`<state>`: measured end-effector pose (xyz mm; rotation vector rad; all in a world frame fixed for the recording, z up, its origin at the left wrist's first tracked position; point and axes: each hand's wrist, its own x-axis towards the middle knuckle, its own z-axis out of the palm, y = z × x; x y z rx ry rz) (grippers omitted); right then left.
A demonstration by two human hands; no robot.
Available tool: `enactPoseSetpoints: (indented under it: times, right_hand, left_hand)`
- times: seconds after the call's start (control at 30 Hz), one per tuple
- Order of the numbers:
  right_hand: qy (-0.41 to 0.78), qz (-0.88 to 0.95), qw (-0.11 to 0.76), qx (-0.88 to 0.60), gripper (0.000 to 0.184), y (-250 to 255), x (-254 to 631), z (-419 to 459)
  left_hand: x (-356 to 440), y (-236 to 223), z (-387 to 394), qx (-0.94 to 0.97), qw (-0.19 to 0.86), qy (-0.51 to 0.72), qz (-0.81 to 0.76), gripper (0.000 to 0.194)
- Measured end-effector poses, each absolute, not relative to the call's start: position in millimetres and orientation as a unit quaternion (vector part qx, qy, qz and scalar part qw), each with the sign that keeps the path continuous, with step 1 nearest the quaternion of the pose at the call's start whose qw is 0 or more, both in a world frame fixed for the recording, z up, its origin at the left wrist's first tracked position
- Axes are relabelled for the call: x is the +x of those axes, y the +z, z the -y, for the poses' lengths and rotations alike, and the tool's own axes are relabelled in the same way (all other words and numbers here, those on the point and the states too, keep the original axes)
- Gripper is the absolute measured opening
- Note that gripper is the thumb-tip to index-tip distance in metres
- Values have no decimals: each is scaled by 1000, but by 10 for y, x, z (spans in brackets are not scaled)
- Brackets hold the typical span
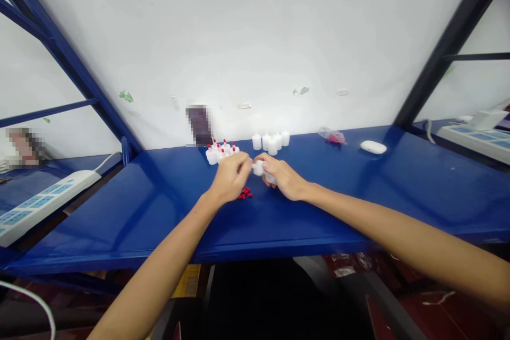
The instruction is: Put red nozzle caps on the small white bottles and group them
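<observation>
The right hand (285, 176) is curling round a smooth white bottle (258, 169) mid-frame; the left hand (231, 174) is pressing its fingers together beside the tip, any contents hidden. Small red caps (246, 191) are lying lower, on glossy blue tabletop (338, 170).

A small white plastic bottle (258, 168) is held at the centre of the frame, tipped onto its side with its narrow end pointing left; it is slightly blurred, and whether a cap sits on that end is hidden. Just below centre lie loose small red caps (246, 193) in a scattered cluster. Left of centre, capped bottles (211, 157), white with red tips, stand upright together. Slightly right of centre, plain white bottles (272, 146) stand upright, close-grouped.
</observation>
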<state>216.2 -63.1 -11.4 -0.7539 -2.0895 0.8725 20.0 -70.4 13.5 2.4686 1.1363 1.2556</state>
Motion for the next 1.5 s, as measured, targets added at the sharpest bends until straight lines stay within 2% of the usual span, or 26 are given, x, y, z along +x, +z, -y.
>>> enactPoseSetpoints:
  times: [0.1, 0.27, 0.4, 0.63, 1.13, 1.4, 1.5]
  right_hand:
    - [341, 806, 366, -317, 42, -124, 2173, 597]
    - [325, 817, 355, -317, 40, -131, 2195, 589]
    - [320, 822, 355, -310, 38, -130, 2206, 593]
    - [304, 834, 337, -314, 35, -123, 2220, 585]
    - [294, 842, 321, -318, 35, -103, 2224, 587]
    - [290, 846, 319, -314, 34, -102, 2227, 593]
    - [289, 846, 316, -318, 33, -102, 2225, 593]
  left_hand:
    - [-124, 199, 582, 763, 45, 469, -442, 32]
    - [-457, 130, 404, 758, 87, 420, -492, 35]
    - [-438, 55, 335, 754, 125, 438, -474, 38]
    - [-513, 5, 325, 765, 49, 394, -507, 33]
    - [-492, -7, 297, 787, 35, 329, -520, 36]
    - [-468, -8, 298, 774, 37, 348, -527, 35]
    - [-477, 31, 311, 782, 15, 345, -518, 41]
